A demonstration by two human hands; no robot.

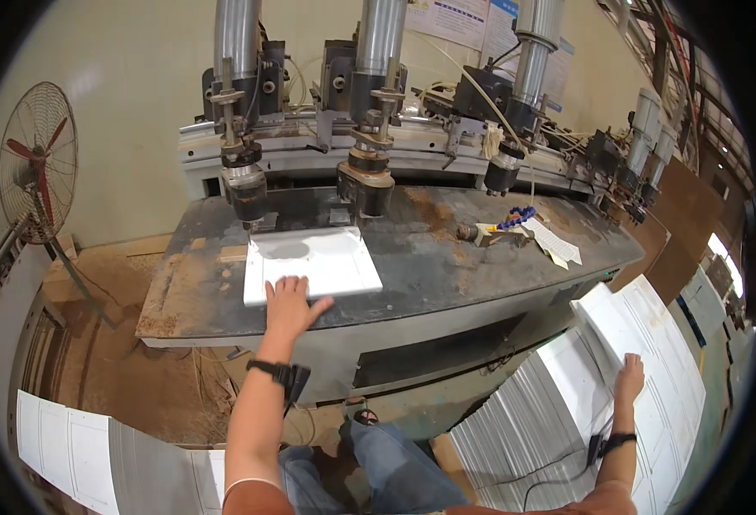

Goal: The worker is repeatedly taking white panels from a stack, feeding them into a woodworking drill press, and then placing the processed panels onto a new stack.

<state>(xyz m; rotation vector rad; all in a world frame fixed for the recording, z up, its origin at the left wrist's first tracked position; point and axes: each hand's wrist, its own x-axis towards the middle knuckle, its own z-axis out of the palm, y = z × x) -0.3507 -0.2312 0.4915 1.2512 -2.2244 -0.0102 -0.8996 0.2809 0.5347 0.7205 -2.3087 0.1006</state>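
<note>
My left hand (288,307) lies with spread fingers on the near edge of a white panel (331,266), which rests flat on the dark machine table (429,287). The panel's far edge sits under two drilling heads, the left one (246,184) and the middle one (366,176). Off to the right, my right hand (629,378) has its fingers curled round the edge of another white panel (611,319), on top of the stacked panels (515,421). That panel is tilted across the stack.
Another drilling head (504,167) hangs farther right. A blue jointed hose (515,219) and papers (554,242) lie on the table. At left stand a caged fan (39,163) and more stacked white panels (73,442). Sawdust covers the floor (112,343) there.
</note>
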